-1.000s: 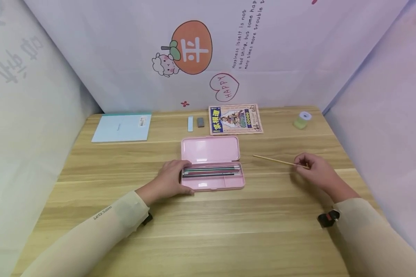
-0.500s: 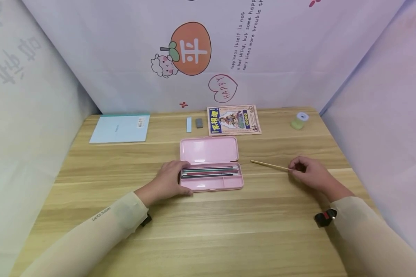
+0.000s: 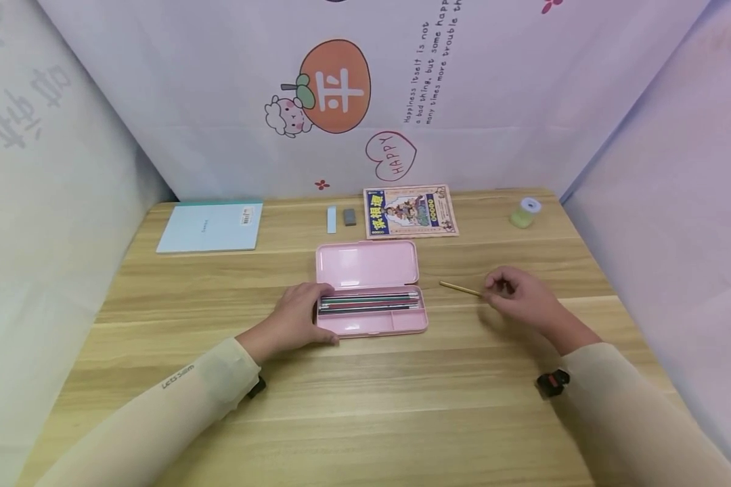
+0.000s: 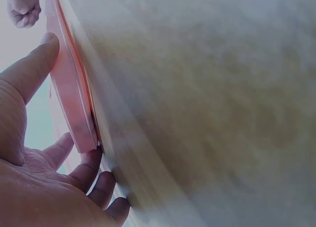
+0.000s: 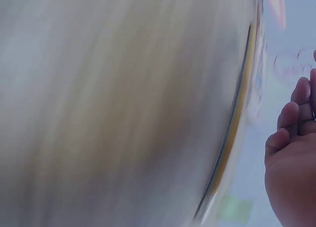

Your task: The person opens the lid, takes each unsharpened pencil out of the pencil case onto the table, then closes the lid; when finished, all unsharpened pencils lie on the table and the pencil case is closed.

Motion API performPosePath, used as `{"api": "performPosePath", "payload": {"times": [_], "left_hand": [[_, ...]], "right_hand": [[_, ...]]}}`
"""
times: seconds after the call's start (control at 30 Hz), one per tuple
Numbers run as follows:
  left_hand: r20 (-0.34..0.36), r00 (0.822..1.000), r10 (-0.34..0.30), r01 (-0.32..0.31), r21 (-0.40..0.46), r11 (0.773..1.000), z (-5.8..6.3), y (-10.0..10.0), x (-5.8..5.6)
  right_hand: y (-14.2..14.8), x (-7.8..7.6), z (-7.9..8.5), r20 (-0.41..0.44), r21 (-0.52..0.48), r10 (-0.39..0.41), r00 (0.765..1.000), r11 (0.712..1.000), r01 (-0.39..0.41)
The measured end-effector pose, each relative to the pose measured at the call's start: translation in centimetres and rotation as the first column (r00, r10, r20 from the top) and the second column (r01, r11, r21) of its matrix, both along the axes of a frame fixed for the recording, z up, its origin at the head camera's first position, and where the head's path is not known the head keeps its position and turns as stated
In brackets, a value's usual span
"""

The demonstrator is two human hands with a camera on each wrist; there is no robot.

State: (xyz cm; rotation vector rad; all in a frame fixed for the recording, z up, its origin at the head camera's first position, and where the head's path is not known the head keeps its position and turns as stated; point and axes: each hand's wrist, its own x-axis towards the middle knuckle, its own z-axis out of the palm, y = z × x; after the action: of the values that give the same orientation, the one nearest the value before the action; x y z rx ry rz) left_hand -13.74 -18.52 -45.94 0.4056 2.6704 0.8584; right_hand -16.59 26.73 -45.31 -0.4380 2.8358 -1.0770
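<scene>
An open pink pencil case (image 3: 365,323) lies on the table, its lid (image 3: 368,264) folded back. Several pencils (image 3: 368,303) lie side by side in its long upper compartment. My left hand (image 3: 298,314) holds the case's left end between thumb and fingers; the left wrist view shows the thumb on the case's side (image 4: 71,89). Right of the case, a yellow pencil (image 3: 459,289) rests on the table. Over its right part hovers my right hand (image 3: 518,297), fingers loosely bent. In the right wrist view the pencil (image 5: 234,123) lies apart from the hand (image 5: 294,158).
Along the back of the wooden table (image 3: 341,406) are a light blue notebook (image 3: 210,226), a pale blue strip (image 3: 331,220), a grey eraser (image 3: 349,217), a colourful booklet (image 3: 411,211) and a small green container with a pale top (image 3: 526,212). Printed cloth walls (image 3: 463,101) surround it.
My right hand lowered the yellow pencil onto the table, let go of it and moved left above it. My left hand stays on the pencil case.
</scene>
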Motion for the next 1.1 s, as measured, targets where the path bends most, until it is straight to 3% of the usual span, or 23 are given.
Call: {"api": "performPosePath", "payload": {"times": [0.17, 0.3, 0.43, 0.57, 0.8, 1.1], "left_hand": [[-0.013, 1.000, -0.011, 0.011, 0.011, 1.000, -0.1, -0.1, 0.0], [-0.008, 1.000, -0.016, 0.016, 0.011, 1.000, -0.1, -0.1, -0.1], [-0.013, 1.000, -0.025, 0.025, 0.004, 1.000, -0.3, 0.0, -0.2], [-0.014, 1.000, -0.027, 0.028, 0.004, 1.000, -0.3, 0.1, -0.2], [-0.033, 0.999, -0.035, 0.036, 0.005, 0.999, -0.2, -0.1, -0.2], [-0.049, 0.998, -0.038, 0.039, 0.013, 0.999, -0.2, -0.5, -0.3]], "right_hand": [[-5.1, -0.2, 0.4, -0.003, -0.037, 0.110, 0.994, 0.993, -0.110], [-9.2, -0.1, 0.4, 0.033, -0.057, 0.216, 0.976, 0.975, -0.214], [-12.2, -0.2, -0.1, 0.075, -0.014, 0.278, 0.958, 0.961, -0.278], [-13.9, -0.3, -0.8, 0.089, 0.077, 0.289, 0.953, 0.952, -0.296], [-14.9, -0.3, -1.1, 0.028, 0.194, 0.285, 0.958, 0.939, -0.285], [-15.8, -0.4, -0.7, 0.040, 0.235, 0.267, 0.963, 0.934, -0.269]]}}
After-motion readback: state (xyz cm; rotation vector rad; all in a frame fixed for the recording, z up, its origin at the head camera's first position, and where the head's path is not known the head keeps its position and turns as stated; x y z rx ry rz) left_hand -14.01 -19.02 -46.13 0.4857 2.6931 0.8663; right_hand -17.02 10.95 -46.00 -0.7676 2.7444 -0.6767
